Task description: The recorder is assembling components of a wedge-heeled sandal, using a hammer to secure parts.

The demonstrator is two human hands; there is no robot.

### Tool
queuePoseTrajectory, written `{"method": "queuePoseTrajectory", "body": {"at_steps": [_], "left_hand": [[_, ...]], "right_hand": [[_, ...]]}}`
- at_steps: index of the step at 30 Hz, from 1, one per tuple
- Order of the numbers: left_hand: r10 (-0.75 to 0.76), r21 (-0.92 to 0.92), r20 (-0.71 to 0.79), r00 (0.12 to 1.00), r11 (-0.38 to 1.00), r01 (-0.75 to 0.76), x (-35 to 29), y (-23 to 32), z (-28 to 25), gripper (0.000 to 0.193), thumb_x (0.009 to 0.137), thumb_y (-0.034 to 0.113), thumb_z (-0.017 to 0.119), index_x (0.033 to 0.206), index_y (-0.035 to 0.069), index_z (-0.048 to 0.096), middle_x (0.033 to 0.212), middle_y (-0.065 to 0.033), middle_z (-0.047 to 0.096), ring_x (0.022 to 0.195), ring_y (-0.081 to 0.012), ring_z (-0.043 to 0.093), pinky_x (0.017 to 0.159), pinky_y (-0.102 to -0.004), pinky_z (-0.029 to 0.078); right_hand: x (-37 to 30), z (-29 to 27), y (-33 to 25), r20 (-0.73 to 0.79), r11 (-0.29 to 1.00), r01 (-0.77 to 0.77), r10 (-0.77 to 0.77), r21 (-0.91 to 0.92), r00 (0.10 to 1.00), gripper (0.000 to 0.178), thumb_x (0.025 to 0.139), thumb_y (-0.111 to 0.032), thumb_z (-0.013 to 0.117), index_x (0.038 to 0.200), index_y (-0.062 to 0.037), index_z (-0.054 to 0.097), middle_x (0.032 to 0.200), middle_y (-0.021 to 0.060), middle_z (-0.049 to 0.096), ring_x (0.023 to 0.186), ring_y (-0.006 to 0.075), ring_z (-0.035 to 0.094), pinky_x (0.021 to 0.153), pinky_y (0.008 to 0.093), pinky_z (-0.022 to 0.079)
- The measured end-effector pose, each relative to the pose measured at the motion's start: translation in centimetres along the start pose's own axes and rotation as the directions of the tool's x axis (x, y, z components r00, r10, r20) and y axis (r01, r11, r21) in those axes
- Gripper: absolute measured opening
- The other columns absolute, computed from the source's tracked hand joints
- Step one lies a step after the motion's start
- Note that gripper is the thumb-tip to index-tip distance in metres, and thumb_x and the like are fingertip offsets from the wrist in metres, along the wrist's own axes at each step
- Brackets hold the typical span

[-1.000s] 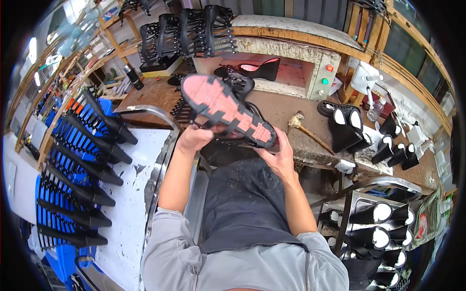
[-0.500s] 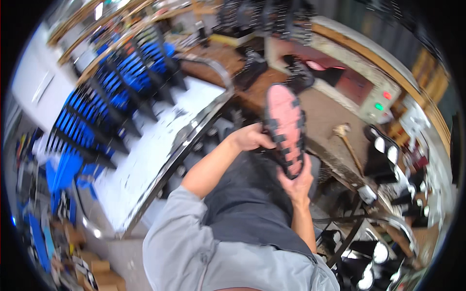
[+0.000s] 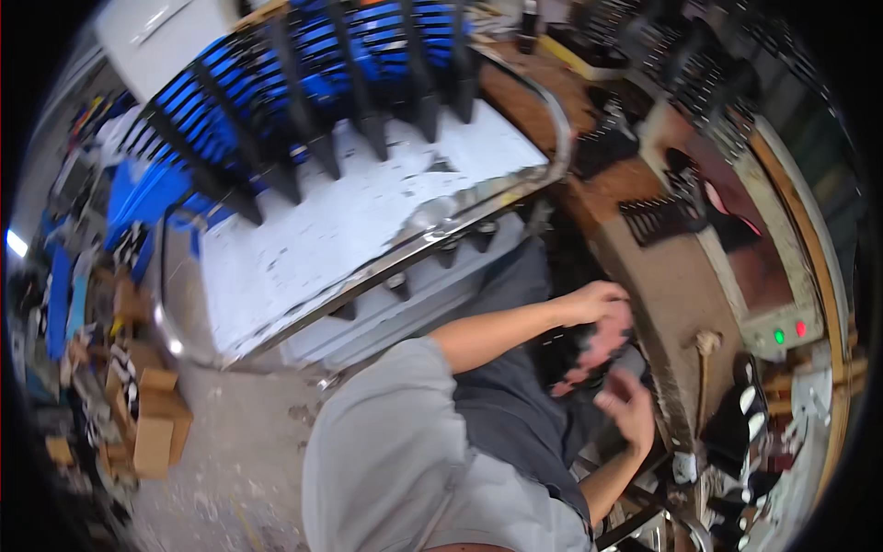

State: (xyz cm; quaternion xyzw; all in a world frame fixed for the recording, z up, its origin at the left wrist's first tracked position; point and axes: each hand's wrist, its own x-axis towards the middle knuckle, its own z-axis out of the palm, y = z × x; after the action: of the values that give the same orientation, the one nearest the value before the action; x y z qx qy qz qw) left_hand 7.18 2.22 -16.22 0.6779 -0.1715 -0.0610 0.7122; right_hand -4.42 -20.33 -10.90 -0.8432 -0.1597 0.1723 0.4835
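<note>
My left hand (image 3: 593, 304) is closed on the upper end of a pink-and-black shoe sole (image 3: 602, 345), held tilted over my lap. The sole's pink underside with dark notched edges partly shows; its far side is hidden. Beside its lower end, my right hand (image 3: 630, 411) has its fingers apart and appears to be off the sole. Whether a shoe upper is attached to it cannot be made out.
A wheeled rack with a white shelf (image 3: 340, 230) and black prongs (image 3: 303, 147) stands left. At right, a workbench (image 3: 662, 276) carries a hammer (image 3: 706, 368) and a red-glowing heater box (image 3: 754, 248). Cardboard boxes (image 3: 152, 419) lie on the floor at left.
The view has swung left, so the rack fills more of it. My left hand has tilted and lowered the sole; my right hand has come away from its lower end.
</note>
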Motion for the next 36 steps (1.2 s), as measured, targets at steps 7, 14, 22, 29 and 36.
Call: {"method": "queuePoseTrajectory", "body": {"at_steps": [7, 14, 22, 29, 36], "left_hand": [[-0.203, -0.278, 0.018, 0.979, 0.939, 0.200, -0.6, -2.2, -1.3, 0.033, 0.088, 0.002, 0.054, 0.121, -0.002, 0.054, 0.110, -0.0055, 0.061, 0.103, -0.0126, 0.056, 0.090, -0.0276, 0.046], [-0.272, -0.237, 0.110, 0.956, 0.927, 0.291, 2.5, -2.1, -0.3, 0.030, 0.089, 0.001, 0.055, 0.119, -0.002, 0.055, 0.101, -0.0026, 0.062, 0.093, -0.0101, 0.058, 0.083, -0.0257, 0.047], [0.412, 0.597, -0.088, 0.907, 0.751, -0.283, 8.8, 2.3, -2.9, 0.041, 0.081, 0.013, 0.066, 0.117, -0.002, 0.056, 0.100, -0.0180, 0.062, 0.088, -0.0348, 0.061, 0.078, -0.0379, 0.050], [0.090, 0.864, -0.078, 0.993, 0.503, 0.022, 22.2, 1.8, -7.5, 0.037, 0.081, 0.016, 0.067, 0.112, -0.001, 0.057, 0.101, -0.0189, 0.056, 0.095, -0.0374, 0.057, 0.086, -0.0468, 0.044], [0.390, 0.866, -0.166, 0.906, 0.498, -0.055, 19.2, 1.6, -6.8, 0.039, 0.082, 0.017, 0.067, 0.114, -0.003, 0.055, 0.107, -0.0213, 0.054, 0.100, -0.0387, 0.054, 0.087, -0.0444, 0.044]], "right_hand": [[18.0, -18.0, 0.0, -0.704, 0.990, 0.133, -0.055, 0.057, 0.708, 0.044, 0.087, -0.029, 0.069, 0.113, 0.0056, 0.061, 0.103, 0.0115, 0.066, 0.095, 0.0168, 0.061, 0.085, 0.0282, 0.048], [29.0, -32.0, 6.4, -0.852, 0.983, -0.004, 0.160, 0.183, 0.498, 0.081, 0.069, -0.043, 0.082, 0.127, 0.0044, 0.050, 0.120, 0.0151, 0.059, 0.109, 0.0233, 0.056, 0.094, 0.0333, 0.042], [34.0, -37.0, 9.5, -0.682, 0.953, 0.047, 0.179, 0.299, 0.709, 0.057, 0.073, -0.033, 0.082, 0.117, -0.0035, 0.060, 0.110, 0.0068, 0.064, 0.095, 0.0214, 0.060, 0.079, 0.0393, 0.049], [32.6, -32.8, 7.2, -0.895, 0.974, 0.135, 0.106, 0.180, 0.434, 0.044, 0.074, -0.021, 0.081, 0.109, -0.0023, 0.063, 0.097, 0.0054, 0.068, 0.082, 0.0150, 0.063, 0.079, 0.0282, 0.049], [20.2, -26.2, 1.6, -0.913, 0.930, 0.265, 0.141, 0.255, 0.383, 0.060, 0.071, -0.017, 0.082, 0.120, 0.0016, 0.053, 0.099, 0.0089, 0.063, 0.087, 0.0158, 0.060, 0.078, 0.0266, 0.050]]}}
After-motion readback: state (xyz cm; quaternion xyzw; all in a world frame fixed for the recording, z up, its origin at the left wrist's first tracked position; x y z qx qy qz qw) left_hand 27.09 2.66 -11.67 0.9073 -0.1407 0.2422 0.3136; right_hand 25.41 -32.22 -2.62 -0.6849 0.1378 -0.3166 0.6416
